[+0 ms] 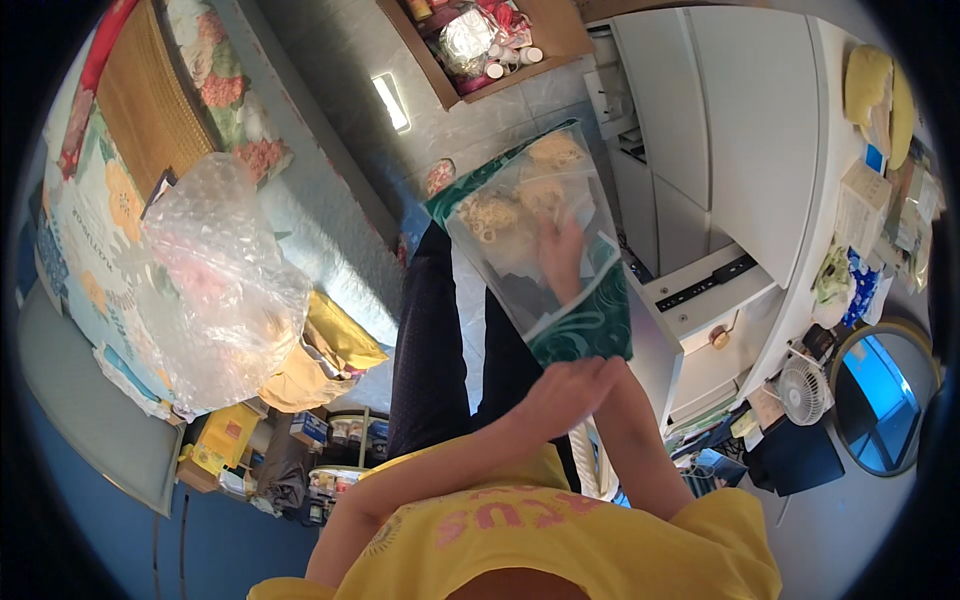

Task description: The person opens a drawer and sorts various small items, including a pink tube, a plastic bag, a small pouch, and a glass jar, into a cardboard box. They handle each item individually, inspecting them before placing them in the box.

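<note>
A zip bag [585, 340] with a clear window and a green patterned border is held out over my legs. Several cream-tan looped, tangled bunches [490, 218] lie inside its far half; I cannot make out what they are. My right hand [560, 250] is inside the bag, seen through the hazy plastic, with its fingertips by the nearest bunch. Whether those fingers grip anything is blurred by the plastic. At the bag's near edge, my left hand [575, 392] is closed on the rim, close against my right forearm.
Bubble wrap [225, 290] and a yellow packet [345, 332] lie on the flower-patterned bed at left. An open cardboard box [450, 85] of small goods stands on the floor ahead. At right are a white cabinet [760, 130], an open drawer [700, 300] and a small fan [803, 388].
</note>
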The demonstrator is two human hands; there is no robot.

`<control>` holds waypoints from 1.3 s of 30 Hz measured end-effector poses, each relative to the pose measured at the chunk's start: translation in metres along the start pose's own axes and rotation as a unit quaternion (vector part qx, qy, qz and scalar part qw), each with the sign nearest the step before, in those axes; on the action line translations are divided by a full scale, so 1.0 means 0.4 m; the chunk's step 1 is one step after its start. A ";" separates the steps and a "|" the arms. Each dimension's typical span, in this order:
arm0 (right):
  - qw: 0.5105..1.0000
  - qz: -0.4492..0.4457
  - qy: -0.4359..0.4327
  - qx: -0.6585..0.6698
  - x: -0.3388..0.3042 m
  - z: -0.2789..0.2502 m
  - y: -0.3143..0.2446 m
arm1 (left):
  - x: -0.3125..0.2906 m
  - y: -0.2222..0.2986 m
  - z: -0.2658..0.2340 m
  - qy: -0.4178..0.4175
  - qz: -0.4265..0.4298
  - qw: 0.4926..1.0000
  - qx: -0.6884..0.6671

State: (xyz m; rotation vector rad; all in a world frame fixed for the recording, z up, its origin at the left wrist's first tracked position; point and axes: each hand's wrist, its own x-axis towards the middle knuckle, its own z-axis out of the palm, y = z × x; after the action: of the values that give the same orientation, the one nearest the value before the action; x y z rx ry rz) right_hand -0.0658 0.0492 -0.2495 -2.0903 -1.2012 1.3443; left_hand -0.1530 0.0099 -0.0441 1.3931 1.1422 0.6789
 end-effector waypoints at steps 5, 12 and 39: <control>0.999 0.025 0.038 0.016 -0.038 0.005 -0.010 | 0.015 -0.016 -0.022 0.045 -0.011 0.999 0.021; 0.997 -0.030 0.059 -0.048 -0.018 0.057 0.037 | 0.004 0.012 -0.020 0.018 0.004 1.000 0.021; 0.978 -0.170 -0.096 -0.079 -0.147 -0.234 -0.308 | 0.105 -0.272 -0.118 0.349 -0.245 0.905 0.000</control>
State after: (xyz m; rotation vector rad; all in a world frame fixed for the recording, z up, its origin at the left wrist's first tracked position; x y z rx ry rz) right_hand -0.0504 0.0824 -0.0879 -1.7750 -1.7071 1.3453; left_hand -0.2074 0.0527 -0.1492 0.7945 1.9700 0.8243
